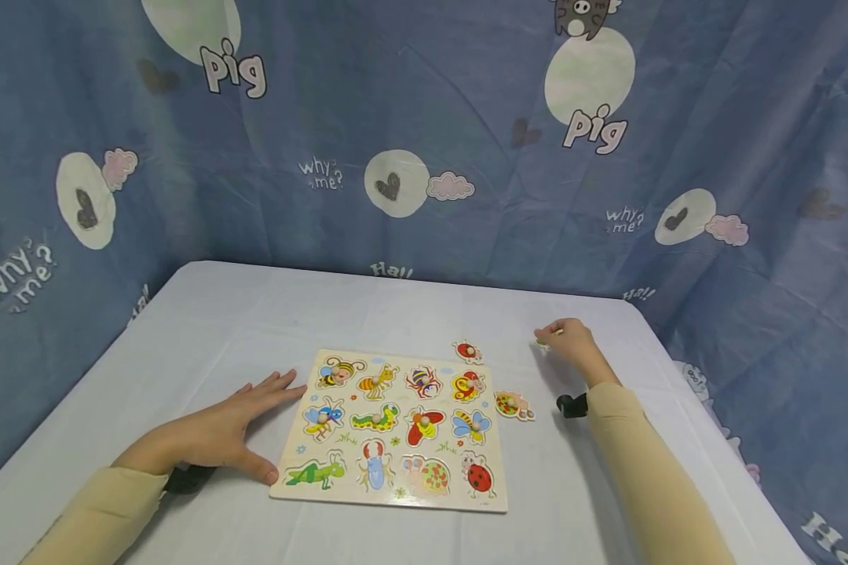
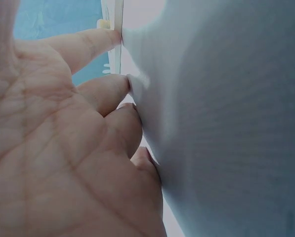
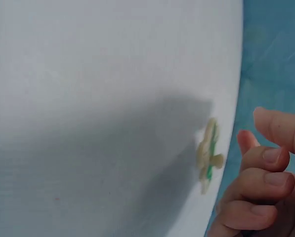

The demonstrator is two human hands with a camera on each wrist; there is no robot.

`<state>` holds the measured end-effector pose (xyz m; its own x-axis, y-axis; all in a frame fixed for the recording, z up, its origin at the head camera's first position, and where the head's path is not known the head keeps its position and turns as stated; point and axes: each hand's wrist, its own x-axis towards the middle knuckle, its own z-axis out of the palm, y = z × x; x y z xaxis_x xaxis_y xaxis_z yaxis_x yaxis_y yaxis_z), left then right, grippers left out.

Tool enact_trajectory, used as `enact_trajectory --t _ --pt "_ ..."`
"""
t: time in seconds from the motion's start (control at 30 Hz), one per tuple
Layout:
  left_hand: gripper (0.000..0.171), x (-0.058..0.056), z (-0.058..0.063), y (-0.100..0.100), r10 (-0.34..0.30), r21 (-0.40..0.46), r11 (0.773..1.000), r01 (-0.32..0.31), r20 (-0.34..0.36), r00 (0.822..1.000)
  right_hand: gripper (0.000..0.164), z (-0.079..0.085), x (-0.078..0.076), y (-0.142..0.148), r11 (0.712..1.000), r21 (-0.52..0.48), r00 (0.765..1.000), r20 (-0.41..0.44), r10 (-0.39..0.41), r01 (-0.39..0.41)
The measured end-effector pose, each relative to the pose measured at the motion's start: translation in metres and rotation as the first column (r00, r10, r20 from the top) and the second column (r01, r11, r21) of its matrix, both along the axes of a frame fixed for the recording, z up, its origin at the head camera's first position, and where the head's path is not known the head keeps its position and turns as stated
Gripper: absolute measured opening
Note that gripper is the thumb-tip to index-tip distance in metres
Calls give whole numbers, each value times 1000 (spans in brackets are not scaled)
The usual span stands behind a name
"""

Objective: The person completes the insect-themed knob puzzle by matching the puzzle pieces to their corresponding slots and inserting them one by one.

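Note:
A wooden knob puzzle board with insect pictures lies on the white table. My left hand rests at its left side, fingers spread, with thumb and fingertips at the board's edge. In the left wrist view, its fingers stretch towards the tabletop. At the far right, my right hand is over a small puzzle piece. The right wrist view has this piece, green with a wooden knob, apart from the loosely bent fingers. Knobbed pieces fill the upper two rows; the bottom row shows printed pictures without knobs.
A loose ladybug piece lies behind the board's back right corner. Beside the right edge is a snail piece. Blue printed cloth hangs behind the table.

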<state>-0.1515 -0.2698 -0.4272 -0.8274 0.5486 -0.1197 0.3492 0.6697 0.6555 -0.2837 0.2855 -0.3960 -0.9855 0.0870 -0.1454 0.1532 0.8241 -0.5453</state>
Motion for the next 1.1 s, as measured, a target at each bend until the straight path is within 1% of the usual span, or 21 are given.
enact_trajectory --t 0.1,0.2,0.5,0.63,0.73,0.93,1.1 --pt "125 1 1 -1 1 0 1000 -1 3 1000 43 -5 -10 1 998 38 999 20 -43 42" --pt "125 1 1 -1 -1 -1 1000 1 4 1000 40 -9 -16 2 995 67 996 33 -80 78" --pt "123 1 2 1 -16 11 1000 16 -1 1000 35 -10 -17 4 981 93 984 28 -174 171" --pt "123 1 2 1 -15 14 1000 15 6 1000 44 -11 -19 4 976 90 978 54 -203 198" --pt "123 1 3 1 -13 10 1000 13 6 1000 48 -12 -19 5 975 100 976 69 -208 201" --pt "123 2 3 1 -6 0 1000 6 6 1000 42 -13 -20 5 975 120 979 56 -195 187" --pt "124 3 3 2 0 -10 1000 0 5 1000 41 -9 -19 5 978 109 981 46 -186 180"
